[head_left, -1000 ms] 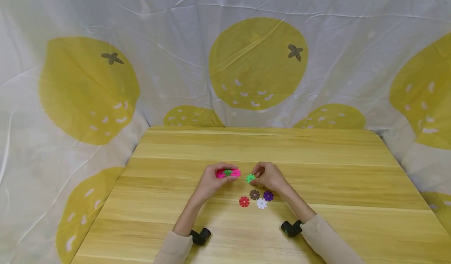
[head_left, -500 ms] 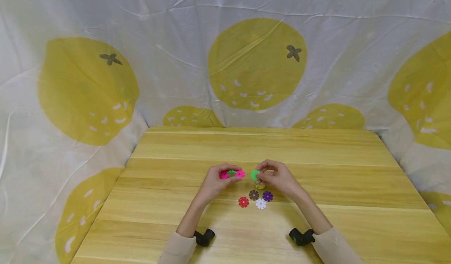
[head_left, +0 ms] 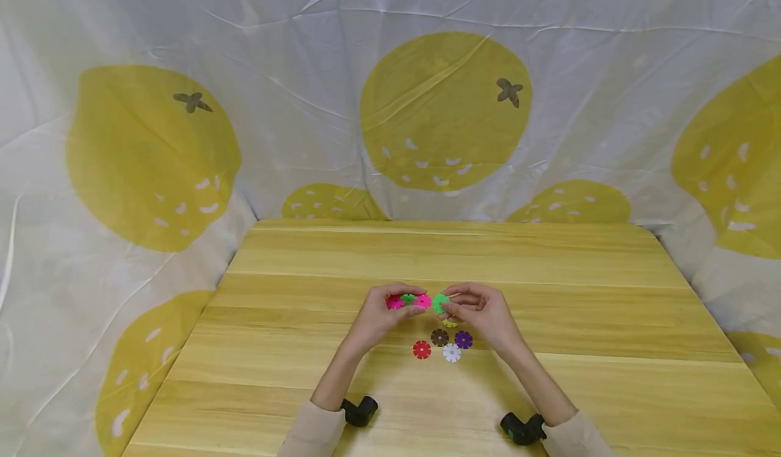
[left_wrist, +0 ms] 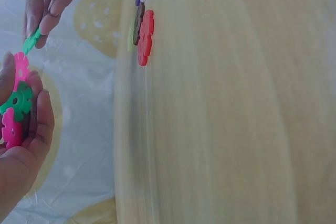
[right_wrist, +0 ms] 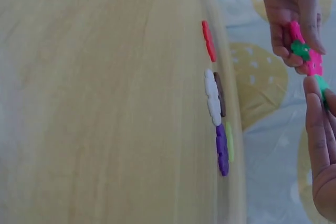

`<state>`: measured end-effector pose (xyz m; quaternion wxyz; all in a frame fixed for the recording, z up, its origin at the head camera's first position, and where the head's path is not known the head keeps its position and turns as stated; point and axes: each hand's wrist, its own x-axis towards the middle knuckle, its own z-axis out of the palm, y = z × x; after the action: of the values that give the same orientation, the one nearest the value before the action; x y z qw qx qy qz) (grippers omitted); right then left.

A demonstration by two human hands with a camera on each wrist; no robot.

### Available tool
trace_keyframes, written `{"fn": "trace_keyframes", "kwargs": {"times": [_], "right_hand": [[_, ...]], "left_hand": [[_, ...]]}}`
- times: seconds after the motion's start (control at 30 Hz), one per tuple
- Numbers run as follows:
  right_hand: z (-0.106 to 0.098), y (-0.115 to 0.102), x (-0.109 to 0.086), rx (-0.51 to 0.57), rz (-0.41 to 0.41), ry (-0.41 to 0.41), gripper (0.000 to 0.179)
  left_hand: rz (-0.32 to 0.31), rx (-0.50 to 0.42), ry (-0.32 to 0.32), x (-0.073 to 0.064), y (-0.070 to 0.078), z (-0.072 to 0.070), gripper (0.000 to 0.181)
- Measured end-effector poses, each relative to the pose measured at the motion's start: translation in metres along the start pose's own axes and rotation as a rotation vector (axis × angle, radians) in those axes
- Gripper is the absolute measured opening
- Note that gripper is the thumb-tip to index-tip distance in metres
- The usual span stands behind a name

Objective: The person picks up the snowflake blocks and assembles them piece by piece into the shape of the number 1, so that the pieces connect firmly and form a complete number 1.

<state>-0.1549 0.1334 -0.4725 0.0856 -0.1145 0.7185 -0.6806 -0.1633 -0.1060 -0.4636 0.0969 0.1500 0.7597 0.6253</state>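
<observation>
My left hand [head_left: 379,313] grips a joined row of notched plastic discs: a pink disc [left_wrist: 11,129], a green disc [left_wrist: 19,100] and another pink disc [left_wrist: 21,67]. Between thumb and fingers, my right hand [head_left: 485,311] pinches a light green disc [head_left: 440,303]. That disc's edge is right by the outer pink disc; whether their slots interlock I cannot tell. Both hands are raised above the table. Below them lie a brown disc [head_left: 439,338], a purple disc [head_left: 464,340], a white disc [head_left: 452,352], a red disc [head_left: 422,350] and a yellow-green disc [right_wrist: 230,142], partly hidden in the head view.
The wooden table [head_left: 293,253] reaches back to a pale curtain [head_left: 305,104] printed with large yellow fruit. A black wrist camera mount [head_left: 360,411] sits at the left wrist, and a second black mount [head_left: 523,428] at the right.
The left hand has moved right with its joined discs. The right hand has turned its light green disc and lifted it off the yellow-green one's area, so the held pieces are now close together.
</observation>
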Motion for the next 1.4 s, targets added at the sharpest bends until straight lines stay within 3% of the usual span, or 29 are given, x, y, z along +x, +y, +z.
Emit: {"fn": "trace_keyframes", "kwargs": {"times": [0.4,0.83,1.4], "right_hand": [[0.005,0.003,-0.005,0.069,-0.056,0.048,0.032],[0.008,0.000,-0.008,0.122,-0.138,0.052,0.028],[0.019,0.005,-0.009,0.131,-0.182,0.084,0.026]], "left_hand": [[0.007,0.041,0.000,0.001,0.002,0.001,0.025],[-0.041,-0.035,-0.003,0.001,0.001,0.004,0.025],[-0.048,-0.039,-0.003,0.001,0.001,0.002,0.024]]}}
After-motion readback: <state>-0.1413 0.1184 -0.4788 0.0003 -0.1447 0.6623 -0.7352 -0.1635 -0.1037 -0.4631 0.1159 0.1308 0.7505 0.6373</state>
